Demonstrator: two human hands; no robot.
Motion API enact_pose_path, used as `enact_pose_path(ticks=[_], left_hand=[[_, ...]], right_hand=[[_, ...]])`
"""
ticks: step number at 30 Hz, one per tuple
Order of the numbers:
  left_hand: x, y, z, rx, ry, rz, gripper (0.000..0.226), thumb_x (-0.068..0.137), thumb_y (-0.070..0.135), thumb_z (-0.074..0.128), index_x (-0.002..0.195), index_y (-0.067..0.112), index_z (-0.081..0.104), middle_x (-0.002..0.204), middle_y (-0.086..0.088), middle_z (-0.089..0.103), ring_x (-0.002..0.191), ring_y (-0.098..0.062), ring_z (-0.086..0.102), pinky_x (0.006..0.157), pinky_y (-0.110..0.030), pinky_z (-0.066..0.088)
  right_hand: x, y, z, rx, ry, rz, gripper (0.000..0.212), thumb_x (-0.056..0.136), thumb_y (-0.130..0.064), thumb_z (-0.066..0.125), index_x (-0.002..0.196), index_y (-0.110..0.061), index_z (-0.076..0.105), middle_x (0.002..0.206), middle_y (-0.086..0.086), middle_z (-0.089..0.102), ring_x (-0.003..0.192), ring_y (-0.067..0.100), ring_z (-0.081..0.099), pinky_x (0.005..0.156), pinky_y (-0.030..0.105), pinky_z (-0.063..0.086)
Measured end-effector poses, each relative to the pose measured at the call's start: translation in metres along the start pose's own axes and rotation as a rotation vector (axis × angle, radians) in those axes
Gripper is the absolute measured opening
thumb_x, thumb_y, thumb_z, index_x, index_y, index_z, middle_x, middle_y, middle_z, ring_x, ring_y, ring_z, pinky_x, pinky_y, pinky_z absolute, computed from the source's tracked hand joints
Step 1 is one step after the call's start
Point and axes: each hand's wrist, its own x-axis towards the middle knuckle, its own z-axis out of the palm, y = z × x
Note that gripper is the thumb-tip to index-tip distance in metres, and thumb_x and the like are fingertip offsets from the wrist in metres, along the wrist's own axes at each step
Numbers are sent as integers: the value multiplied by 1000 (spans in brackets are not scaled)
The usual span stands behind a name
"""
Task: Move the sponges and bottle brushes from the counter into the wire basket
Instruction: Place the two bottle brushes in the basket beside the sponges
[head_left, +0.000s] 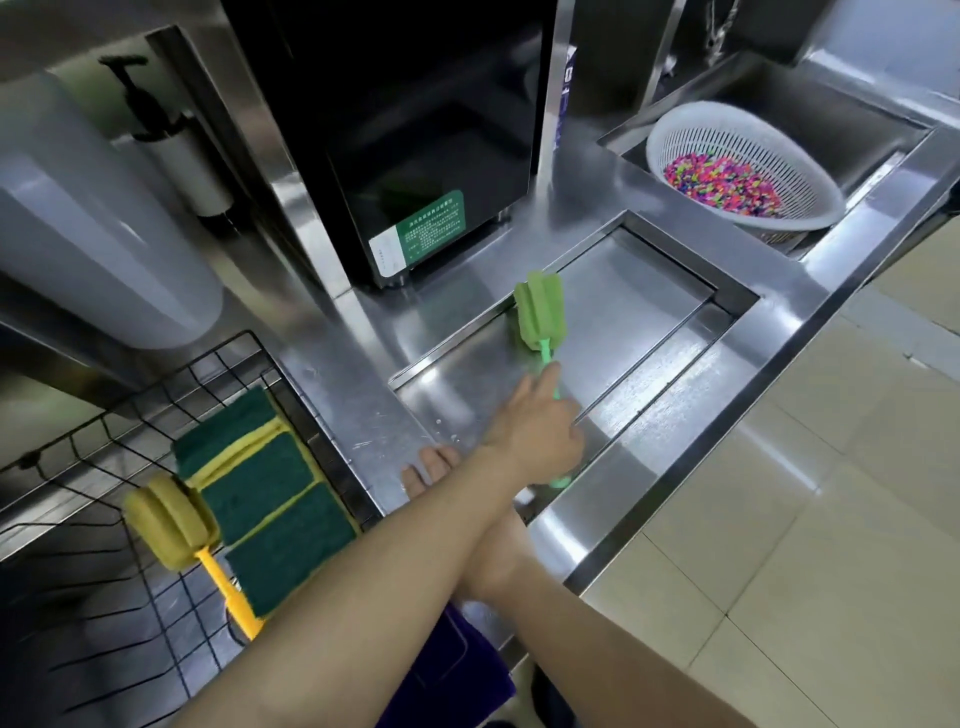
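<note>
At frame centre, the left hand (535, 431) grips the green bottle brush's (540, 317) handle; right hand (431, 475) rests flat, open, on the surface (363, 415).

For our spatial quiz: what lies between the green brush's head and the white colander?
Only bare steel counter between green brush and colander, head view.

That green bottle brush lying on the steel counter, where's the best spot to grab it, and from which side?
Grip the green bottle brush by its thin handle, coming from above at the near end. The handle lies flat and points toward the person, while the foam head is soft and sits farther away. The left hand is already closing over that handle.
</note>
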Motion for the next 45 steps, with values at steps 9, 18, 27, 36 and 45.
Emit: enact_pose_path(ticks=[9,18,27,36,45], left_hand=[[-6,-14,-23,-586,177,-472,26,83,1,48,109,6,51,119,-15,58,106,-34,56,84,-35,44],[-50,-9,-59,-764,577,-370,22,95,16,43,117,9,42,95,-2,53,87,-25,49,72,-32,35],[-140,-71,-80,-1114,948,-608,19,97,20,35,87,20,51,68,2,52,51,-12,38,48,-27,31],[-247,-141,-48,-1146,1195,-1036,20,99,10,27,95,7,47,70,-6,54,55,-14,44,49,-25,41],[-253,-160,13,-1221,983,-1223,20,98,6,29,85,7,44,78,-13,52,64,-21,49,63,-35,45]], right_hand=[[2,2,8,206,122,14,45,76,-36,61,111,-10,55,112,12,60,109,33,49,89,46,45],[-2,-1,9,235,182,54,33,79,-33,38,87,-13,63,89,8,66,86,34,57,69,41,50],[-2,-3,9,149,153,83,47,89,-33,29,122,-8,52,125,15,54,118,34,44,82,45,47],[-3,-6,8,130,165,75,47,89,-30,28,119,-6,54,122,18,57,115,36,47,80,46,49],[-3,-7,7,124,145,86,49,88,-32,28,120,-5,54,123,19,57,115,37,48,79,49,50]])
